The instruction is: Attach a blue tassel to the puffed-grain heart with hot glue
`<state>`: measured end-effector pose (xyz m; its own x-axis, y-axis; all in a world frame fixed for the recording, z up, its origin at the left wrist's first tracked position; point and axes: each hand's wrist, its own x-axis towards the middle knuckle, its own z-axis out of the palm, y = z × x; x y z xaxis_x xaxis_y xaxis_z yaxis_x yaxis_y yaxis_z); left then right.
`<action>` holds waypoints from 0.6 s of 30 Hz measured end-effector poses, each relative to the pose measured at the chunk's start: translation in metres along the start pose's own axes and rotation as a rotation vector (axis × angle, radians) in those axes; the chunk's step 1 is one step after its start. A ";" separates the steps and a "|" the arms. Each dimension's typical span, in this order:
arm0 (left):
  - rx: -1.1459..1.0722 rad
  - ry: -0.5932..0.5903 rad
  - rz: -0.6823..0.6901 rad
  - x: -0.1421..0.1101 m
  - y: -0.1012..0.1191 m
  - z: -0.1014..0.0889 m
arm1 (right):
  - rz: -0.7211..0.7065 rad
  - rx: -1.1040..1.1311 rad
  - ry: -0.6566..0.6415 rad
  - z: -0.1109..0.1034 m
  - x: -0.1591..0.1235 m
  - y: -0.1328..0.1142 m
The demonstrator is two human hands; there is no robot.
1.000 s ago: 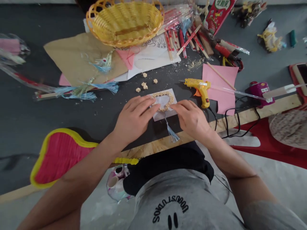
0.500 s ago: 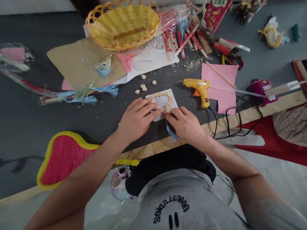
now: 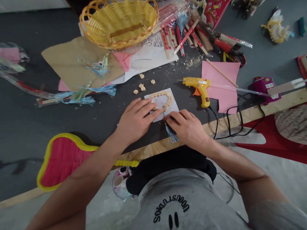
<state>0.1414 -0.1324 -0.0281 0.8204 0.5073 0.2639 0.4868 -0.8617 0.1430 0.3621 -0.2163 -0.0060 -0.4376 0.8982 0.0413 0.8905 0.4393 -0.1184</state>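
Note:
A white card (image 3: 165, 100) lies near the table's front edge with a heart-shaped ring of beige beads (image 3: 168, 99) on it. A light blue tassel (image 3: 171, 135) trails from the heart's tip toward me. My left hand (image 3: 136, 119) lies flat with fingers stretched out, pressing the card's left side. My right hand (image 3: 188, 127) is curled at the card's lower right corner, its fingertips pinched at the top of the tassel. Loose bead clusters (image 3: 142, 86) lie just beyond the card.
A yellow glue gun (image 3: 200, 88) lies right of the card, its black cord (image 3: 227, 123) looping over the table edge. Pink paper (image 3: 225, 92), a yellow basket (image 3: 118, 22), wrapped sticks (image 3: 177, 35), blue tassels (image 3: 79, 97) and a pink yellow-rimmed fan (image 3: 62, 158) surround the work spot.
My right hand has slid from the card's right edge down to its lower corner and closed on the tassel's top. My left hand has stayed pressing the card.

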 end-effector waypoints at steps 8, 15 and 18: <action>-0.004 0.001 -0.006 -0.001 0.000 0.001 | -0.017 -0.003 0.032 -0.004 -0.008 0.000; 0.030 0.023 0.013 0.000 0.001 0.002 | 0.095 0.072 0.137 0.003 -0.021 -0.008; 0.038 0.029 0.015 -0.001 0.001 0.003 | 0.122 0.063 0.144 0.009 -0.022 -0.015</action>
<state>0.1424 -0.1333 -0.0314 0.8190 0.4931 0.2933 0.4859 -0.8680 0.1025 0.3571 -0.2430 -0.0136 -0.3009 0.9395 0.1636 0.9243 0.3296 -0.1927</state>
